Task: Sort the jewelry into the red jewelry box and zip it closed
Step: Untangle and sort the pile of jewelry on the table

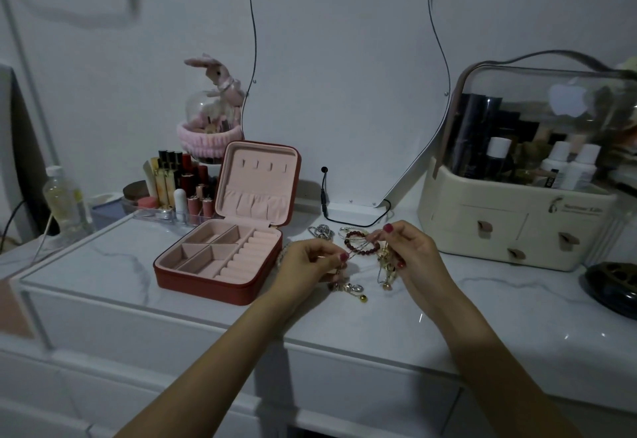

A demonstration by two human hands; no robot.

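Here, both hands work a tangle of jewelry beside the open red box.
Left hand (312, 260) and right hand (408, 248) pinch a thin chain (358, 251) with curled fingers over the jewelry pile (362, 265) on the worktop (103, 265) — pieces too tangled to separate. The red jewelry box (224, 258) sits just left, lid up. Behind, the cosmetics case (517, 217) bears small writing — unreadable.

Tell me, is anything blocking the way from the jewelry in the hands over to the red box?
Nothing visible does. The red jewelry box lies open just left of the left hand, lid up, compartments empty. Both hands, the right hand too, pinch a thin chain in their fingers; it hangs among the jewelry pile, so it may be tangled.
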